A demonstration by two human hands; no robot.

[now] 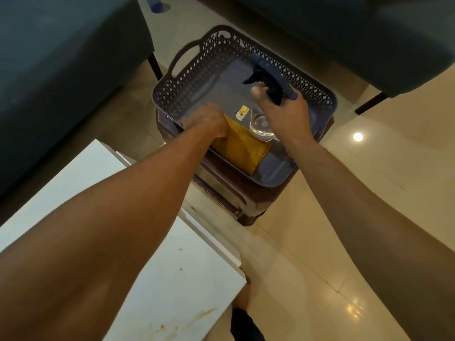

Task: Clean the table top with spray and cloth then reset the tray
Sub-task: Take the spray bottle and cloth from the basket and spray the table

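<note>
So the tray point(187, 94) sits on a brown stool point(234, 200) between two dark sofas point(61, 57), with the white table point(172, 279), stained brown in spots, right in the foreground. The left hand point(209, 120) grips the yellow cloth point(242, 150) in the tray's near corner. The right hand point(283, 114) is curled round the spray bottle point(269, 80) just beside it. Both forearms cover the tray's near rim, and the fingers are mostly hidden. The little yellow sticker point(242, 112) is too blurry to read.

Frame centre: right hand point(286, 114) grips spray bottle point(264, 94) over grey lattice tray point(187, 77); left hand point(208, 120) holds folded yellow cloth point(242, 148) inside tray. White stained tabletop point(177, 279) lower left.
</note>
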